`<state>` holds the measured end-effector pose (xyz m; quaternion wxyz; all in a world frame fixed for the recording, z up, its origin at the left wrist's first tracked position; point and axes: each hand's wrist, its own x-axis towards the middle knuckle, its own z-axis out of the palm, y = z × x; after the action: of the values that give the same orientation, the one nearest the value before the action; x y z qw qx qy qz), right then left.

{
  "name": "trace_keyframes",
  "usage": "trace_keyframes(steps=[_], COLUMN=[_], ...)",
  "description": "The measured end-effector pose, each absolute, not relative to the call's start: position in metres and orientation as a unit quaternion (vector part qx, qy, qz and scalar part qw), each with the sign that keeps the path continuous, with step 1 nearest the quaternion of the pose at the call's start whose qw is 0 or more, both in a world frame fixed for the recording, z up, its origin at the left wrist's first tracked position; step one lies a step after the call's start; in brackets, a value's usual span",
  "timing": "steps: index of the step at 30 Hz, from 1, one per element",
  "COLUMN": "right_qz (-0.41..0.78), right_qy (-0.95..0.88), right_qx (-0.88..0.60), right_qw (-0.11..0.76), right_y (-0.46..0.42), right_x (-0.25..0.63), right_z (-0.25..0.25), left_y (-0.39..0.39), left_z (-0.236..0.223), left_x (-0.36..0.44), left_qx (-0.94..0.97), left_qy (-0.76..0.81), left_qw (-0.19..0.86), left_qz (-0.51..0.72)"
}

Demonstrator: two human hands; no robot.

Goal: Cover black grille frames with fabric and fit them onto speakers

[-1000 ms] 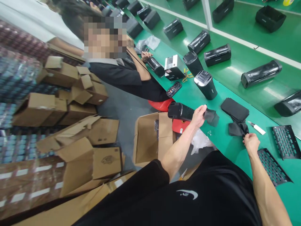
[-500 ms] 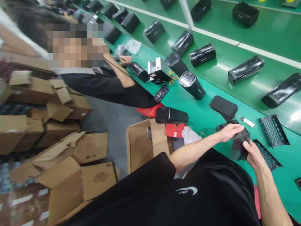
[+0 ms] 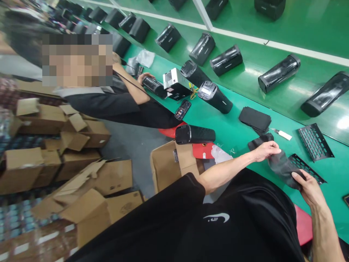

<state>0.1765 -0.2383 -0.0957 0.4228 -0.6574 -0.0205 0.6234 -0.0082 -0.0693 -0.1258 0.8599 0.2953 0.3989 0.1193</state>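
Note:
A thin, dark, flexible black sheet (image 3: 283,166) stretches between my two hands over the green table. My left hand (image 3: 265,151) pinches its upper left end, fingers and thumb pressed together. At its lower right end, my right hand (image 3: 309,185) grips it with the thumb on top. Another black piece (image 3: 261,142) lies just beyond my left hand. Behind the sheet is a black slotted grille panel (image 3: 308,169), partly covered; a second grille panel (image 3: 315,142) lies farther back. A stack of black rectangular sheets (image 3: 255,119) sits beyond my left hand.
A white-handled small tool (image 3: 285,135) lies by the stack. Black speakers (image 3: 226,60) stand along the green conveyor (image 3: 302,40); another speaker (image 3: 195,134) is at the table's near edge. A co-worker (image 3: 114,105) sits to the left. Open cardboard boxes (image 3: 166,163) fill the floor.
My hands have moved apart, my right hand going down and to the right, so the bunched black sheet is now drawn out longer between them. The camera view has shifted slightly.

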Motion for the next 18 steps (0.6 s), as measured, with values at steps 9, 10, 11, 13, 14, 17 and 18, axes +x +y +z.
trace_keyframes(steps=[9,10,11,13,14,17,18], right_qz=[0.599,0.592,0.585,0.566,0.558,0.537,0.527], right_qy=[0.045,0.050,0.053,0.055,0.055,0.054,0.048], right_qx=[-0.653,-0.656,-0.660,-0.671,-0.676,-0.690,-0.699], right_qw=[0.461,0.465,0.469,0.475,0.478,0.483,0.481], right_y=[-0.268,-0.272,-0.276,-0.282,-0.284,-0.290,-0.291], right_x=[0.195,0.197,0.198,0.200,0.200,0.199,0.198], right_z=[-0.100,-0.102,-0.104,-0.107,-0.108,-0.109,-0.109], left_y=[-0.084,-0.084,-0.085,-0.085,-0.084,-0.083,-0.083], left_z=[-0.150,-0.153,-0.154,-0.156,-0.156,-0.153,-0.152], left_x=[0.003,0.003,0.004,0.005,0.006,0.011,0.014], left_qx=[0.369,0.371,0.374,0.387,0.394,0.421,0.435], left_qy=[0.409,0.409,0.408,0.406,0.404,0.393,0.387], left_qw=[0.828,0.827,0.827,0.823,0.821,0.814,0.810], left_qz=[0.106,0.103,0.099,0.090,0.085,0.073,0.068])
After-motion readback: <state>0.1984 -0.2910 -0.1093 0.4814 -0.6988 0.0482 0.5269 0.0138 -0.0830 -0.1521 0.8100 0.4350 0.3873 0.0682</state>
